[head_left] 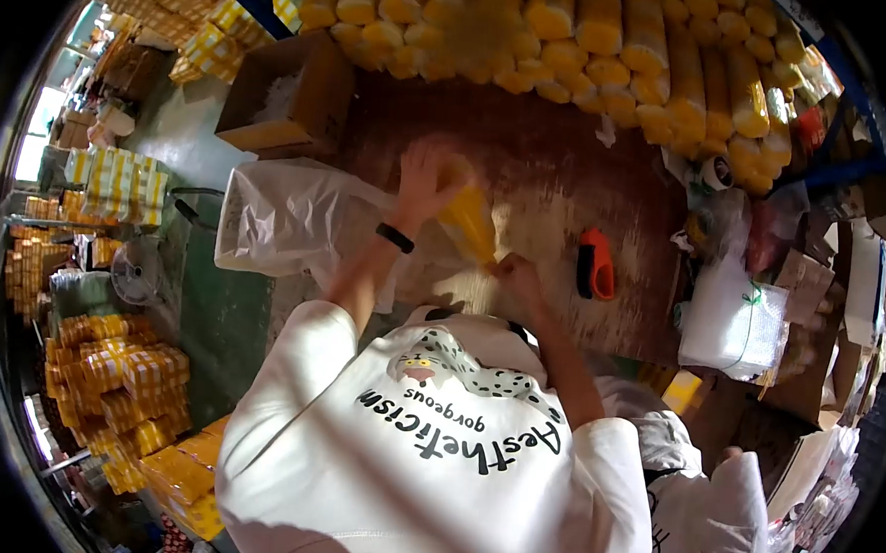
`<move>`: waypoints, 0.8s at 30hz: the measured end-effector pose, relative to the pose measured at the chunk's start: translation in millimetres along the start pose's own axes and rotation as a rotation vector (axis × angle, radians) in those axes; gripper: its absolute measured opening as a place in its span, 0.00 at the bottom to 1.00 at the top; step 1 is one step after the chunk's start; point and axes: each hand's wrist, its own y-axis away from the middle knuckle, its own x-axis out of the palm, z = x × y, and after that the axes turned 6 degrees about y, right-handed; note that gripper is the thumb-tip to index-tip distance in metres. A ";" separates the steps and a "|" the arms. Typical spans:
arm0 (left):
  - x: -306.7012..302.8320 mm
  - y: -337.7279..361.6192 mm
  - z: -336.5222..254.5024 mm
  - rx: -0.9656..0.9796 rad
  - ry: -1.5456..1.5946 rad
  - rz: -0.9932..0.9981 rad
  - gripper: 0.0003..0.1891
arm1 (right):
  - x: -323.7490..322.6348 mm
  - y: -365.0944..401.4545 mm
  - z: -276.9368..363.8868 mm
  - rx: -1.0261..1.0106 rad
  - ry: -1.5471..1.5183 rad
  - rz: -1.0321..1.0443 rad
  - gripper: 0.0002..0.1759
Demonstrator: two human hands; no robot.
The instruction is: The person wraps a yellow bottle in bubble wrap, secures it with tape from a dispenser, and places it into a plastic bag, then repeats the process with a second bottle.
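Note:
A yellow, see-through piece of thin plastic stretches between my hands over the worn wooden tabletop. My right hand pinches its lower, narrowed end. At the upper, wider end is my left hand, blurred by motion, its fingertips overlapping the plastic. I cannot tell how firmly those fingers close on it. A large clear plastic bag lies spread to the left, partly under my left forearm. To the right of my right hand rests an orange and black hand tool.
Yellow rolls are piled along the table's far side. An open cardboard box stands at the back left. A clear-wrapped bundle sits at the right edge. Another person's white sleeve is close on my right. A fan stands left.

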 end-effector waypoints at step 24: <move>3.1 66.9 -24.5 -0.082 0.417 0.009 0.25 | -15.7 9.8 -26.4 -0.391 0.405 0.638 0.14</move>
